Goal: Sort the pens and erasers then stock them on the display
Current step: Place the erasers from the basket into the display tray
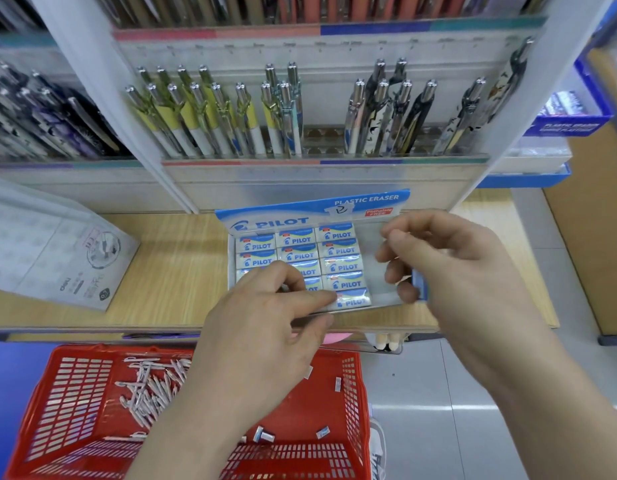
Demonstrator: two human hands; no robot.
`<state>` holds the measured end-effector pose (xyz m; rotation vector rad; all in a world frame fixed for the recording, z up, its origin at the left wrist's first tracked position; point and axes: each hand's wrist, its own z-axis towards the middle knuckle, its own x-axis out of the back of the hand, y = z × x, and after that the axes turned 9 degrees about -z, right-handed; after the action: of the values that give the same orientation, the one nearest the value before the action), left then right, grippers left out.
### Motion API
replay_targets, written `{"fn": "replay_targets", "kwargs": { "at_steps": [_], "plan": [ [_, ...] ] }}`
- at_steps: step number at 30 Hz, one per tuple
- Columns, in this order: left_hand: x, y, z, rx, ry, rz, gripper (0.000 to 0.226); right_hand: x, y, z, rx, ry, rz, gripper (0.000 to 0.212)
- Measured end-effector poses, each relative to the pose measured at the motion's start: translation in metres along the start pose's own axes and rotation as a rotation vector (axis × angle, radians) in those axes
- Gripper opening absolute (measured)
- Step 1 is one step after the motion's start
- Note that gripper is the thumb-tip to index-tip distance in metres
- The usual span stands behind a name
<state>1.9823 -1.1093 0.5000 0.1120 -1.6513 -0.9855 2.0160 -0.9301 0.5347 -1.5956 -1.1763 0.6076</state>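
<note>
1 front eraser (pixel 355 301) pinched by left hand (pixel 265 327); right hand (pixel 466 271) grips eraser box (pixel 310 216).

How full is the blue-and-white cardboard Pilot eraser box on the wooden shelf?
Partly full: the blue-and-white cardboard Pilot eraser box holds three columns of wrapped white erasers, but a bare strip remains along its right side.

A grey printed bag (pixel 50 251) lies on the wooden shelf (pixel 175 271) — left side.
</note>
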Motion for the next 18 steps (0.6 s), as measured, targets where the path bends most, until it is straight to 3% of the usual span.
{"fn": "replay_targets", "kwargs": {
  "at_steps": [3,6,10,14,18],
  "plan": [
    [0.001,0.007,-0.002,-0.028,0.118,-0.071,0.024,-0.001,-0.001,-0.009,-0.229,-0.085,0.676,0.018],
    [0.001,0.036,-0.004,0.024,0.209,-0.423,0.014,-0.004,0.001,-0.012,-0.32,-0.102,0.983,0.029],
    [-0.014,0.064,-0.004,0.035,0.151,-0.585,0.032,-0.007,0.003,-0.016,-0.322,-0.143,0.982,0.037],
    [-0.019,0.068,0.003,0.148,0.268,-0.762,0.022,-0.004,0.007,-0.017,-0.267,-0.208,0.919,0.041],
    [-0.013,0.065,0.008,0.173,0.357,-0.79,0.02,0.007,0.003,-0.023,-0.217,-0.215,0.589,0.026]
  ]
}}
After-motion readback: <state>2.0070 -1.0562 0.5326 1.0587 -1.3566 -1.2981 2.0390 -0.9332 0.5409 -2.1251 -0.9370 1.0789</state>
